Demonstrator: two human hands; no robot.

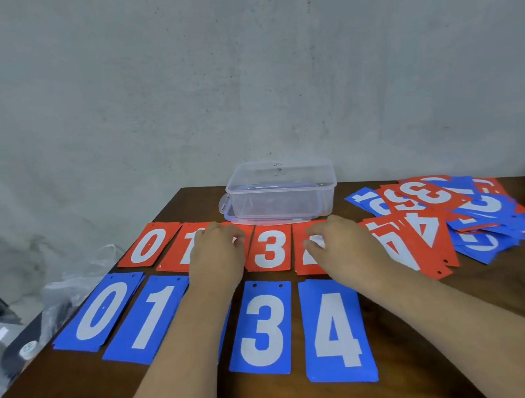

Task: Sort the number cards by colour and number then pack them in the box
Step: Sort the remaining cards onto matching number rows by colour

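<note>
Piles of number cards lie in two rows: red 0, red 1 and red 3 far, blue 0, blue 1, blue 3 and blue 4 near, with the clear box just beyond the red row and an unsorted heap at right. The left hand rests on a covered red pile between red 1 and red 3, fingers bent and close together. The right hand lies on the last red pile, right of red 3, with bent fingertips on its face; whether either hand pinches a card is unclear.
</note>
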